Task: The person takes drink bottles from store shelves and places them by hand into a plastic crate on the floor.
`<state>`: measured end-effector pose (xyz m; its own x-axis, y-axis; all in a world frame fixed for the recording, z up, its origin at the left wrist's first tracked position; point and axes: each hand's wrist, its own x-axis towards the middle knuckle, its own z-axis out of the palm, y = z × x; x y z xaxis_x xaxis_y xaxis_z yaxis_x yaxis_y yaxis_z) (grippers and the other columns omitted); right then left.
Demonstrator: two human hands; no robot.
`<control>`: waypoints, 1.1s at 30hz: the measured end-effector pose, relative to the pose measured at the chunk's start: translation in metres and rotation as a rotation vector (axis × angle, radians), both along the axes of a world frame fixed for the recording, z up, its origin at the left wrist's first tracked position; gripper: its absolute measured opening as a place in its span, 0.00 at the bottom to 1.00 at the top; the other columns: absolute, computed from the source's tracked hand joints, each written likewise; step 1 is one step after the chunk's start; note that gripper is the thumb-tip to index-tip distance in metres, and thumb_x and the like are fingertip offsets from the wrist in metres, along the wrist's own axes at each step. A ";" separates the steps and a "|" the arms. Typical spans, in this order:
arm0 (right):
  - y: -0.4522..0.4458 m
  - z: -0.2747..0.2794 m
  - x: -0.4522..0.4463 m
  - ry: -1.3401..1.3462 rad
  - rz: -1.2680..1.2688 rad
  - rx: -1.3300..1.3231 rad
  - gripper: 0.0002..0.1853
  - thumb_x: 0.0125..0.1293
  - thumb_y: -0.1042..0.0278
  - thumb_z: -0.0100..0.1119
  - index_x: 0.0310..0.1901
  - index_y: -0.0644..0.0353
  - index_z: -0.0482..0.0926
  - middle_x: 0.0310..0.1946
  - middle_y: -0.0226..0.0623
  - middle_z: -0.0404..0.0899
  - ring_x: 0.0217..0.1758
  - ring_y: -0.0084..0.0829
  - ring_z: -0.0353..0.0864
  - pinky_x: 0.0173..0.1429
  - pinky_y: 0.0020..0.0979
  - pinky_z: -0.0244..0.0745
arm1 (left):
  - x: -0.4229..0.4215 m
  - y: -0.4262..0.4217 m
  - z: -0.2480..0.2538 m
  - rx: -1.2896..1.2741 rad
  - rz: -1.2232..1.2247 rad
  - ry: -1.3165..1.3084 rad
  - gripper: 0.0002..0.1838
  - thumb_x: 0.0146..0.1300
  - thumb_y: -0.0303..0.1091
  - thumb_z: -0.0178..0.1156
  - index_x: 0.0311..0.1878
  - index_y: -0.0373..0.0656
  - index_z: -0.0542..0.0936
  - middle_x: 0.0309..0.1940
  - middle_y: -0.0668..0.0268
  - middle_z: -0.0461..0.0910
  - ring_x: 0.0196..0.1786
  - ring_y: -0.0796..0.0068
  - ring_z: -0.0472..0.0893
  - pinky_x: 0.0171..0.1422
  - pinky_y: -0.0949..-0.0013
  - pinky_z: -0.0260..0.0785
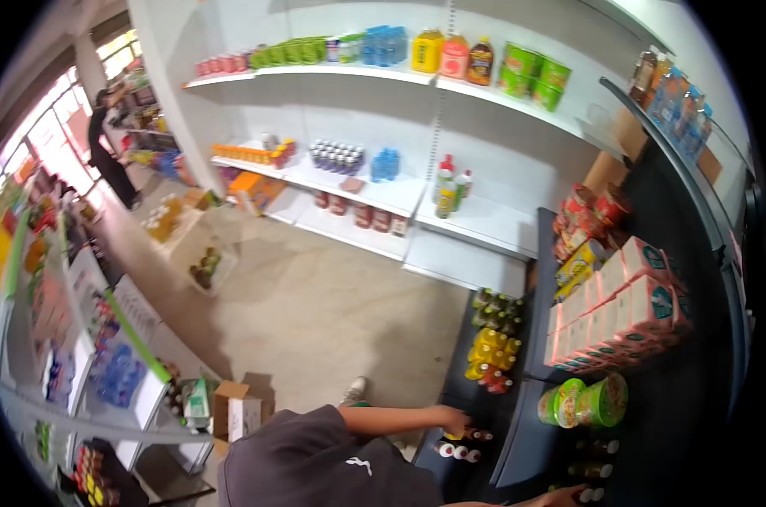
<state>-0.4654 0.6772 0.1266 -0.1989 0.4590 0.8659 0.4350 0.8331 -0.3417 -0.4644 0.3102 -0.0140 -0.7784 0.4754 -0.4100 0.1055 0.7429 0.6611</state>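
Observation:
My left hand (pixel 453 420) reaches over the low dark shelf, its fingers curled down onto a small bottle among others with reddish-brown tops (pixel 483 435). Just below that hand stands a short row of white-capped bottles (pixel 458 452). At the bottom edge my right hand (pixel 562 497) is partly cut off, beside white-capped bottles (pixel 592 494) lying or standing on the neighbouring dark shelf. Its fingers are too small and hidden to read. Dark bottles (pixel 592 469) sit just above it. Yellow bottles (pixel 491 351) and dark green bottles (pixel 497 311) fill the shelf farther up.
Pink-and-white tissue packs (pixel 615 313) and green tubs (pixel 586 401) crowd the right shelf. White wall shelves (pixel 383 198) carry drinks at the back. An open carton (pixel 231 414) and a pale crate (pixel 201 253) stand on the floor. Another person (pixel 108 152) stands far left.

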 end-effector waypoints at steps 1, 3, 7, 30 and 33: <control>-0.011 0.006 0.004 0.005 0.030 0.017 0.23 0.53 0.51 0.69 0.38 0.63 0.78 0.31 0.48 0.76 0.34 0.51 0.76 0.38 0.46 0.72 | -0.009 0.018 0.035 0.208 -0.176 0.118 0.20 0.58 0.42 0.52 0.48 0.39 0.76 0.43 0.52 0.79 0.51 0.49 0.76 0.54 0.53 0.68; -0.035 0.018 0.010 0.039 0.092 0.040 0.22 0.53 0.52 0.70 0.37 0.63 0.77 0.31 0.48 0.76 0.34 0.50 0.75 0.40 0.46 0.71 | -0.002 0.055 0.079 0.428 -0.064 0.187 0.19 0.58 0.41 0.53 0.47 0.36 0.74 0.40 0.52 0.76 0.48 0.50 0.76 0.52 0.54 0.68; -0.082 0.034 0.020 0.111 0.252 0.102 0.20 0.52 0.55 0.73 0.34 0.64 0.76 0.30 0.47 0.74 0.35 0.49 0.73 0.42 0.47 0.69 | -0.009 0.103 0.086 0.633 -0.142 0.374 0.20 0.58 0.35 0.56 0.52 0.38 0.68 0.47 0.53 0.71 0.47 0.51 0.75 0.50 0.54 0.70; -0.676 0.022 0.090 -1.178 2.498 0.260 0.13 0.54 0.61 0.63 0.31 0.61 0.75 0.21 0.45 0.73 0.25 0.48 0.74 0.32 0.38 0.69 | 0.260 -0.340 0.056 0.621 1.343 0.522 0.32 0.42 0.36 0.71 0.53 0.41 0.71 0.46 0.51 0.76 0.49 0.49 0.76 0.50 0.56 0.70; -0.739 0.017 0.101 -1.342 2.479 0.316 0.11 0.59 0.59 0.59 0.31 0.59 0.75 0.19 0.47 0.73 0.23 0.49 0.76 0.29 0.38 0.70 | 0.280 -0.387 0.073 0.452 1.468 0.462 0.30 0.42 0.35 0.71 0.50 0.42 0.71 0.46 0.51 0.77 0.49 0.49 0.76 0.47 0.54 0.70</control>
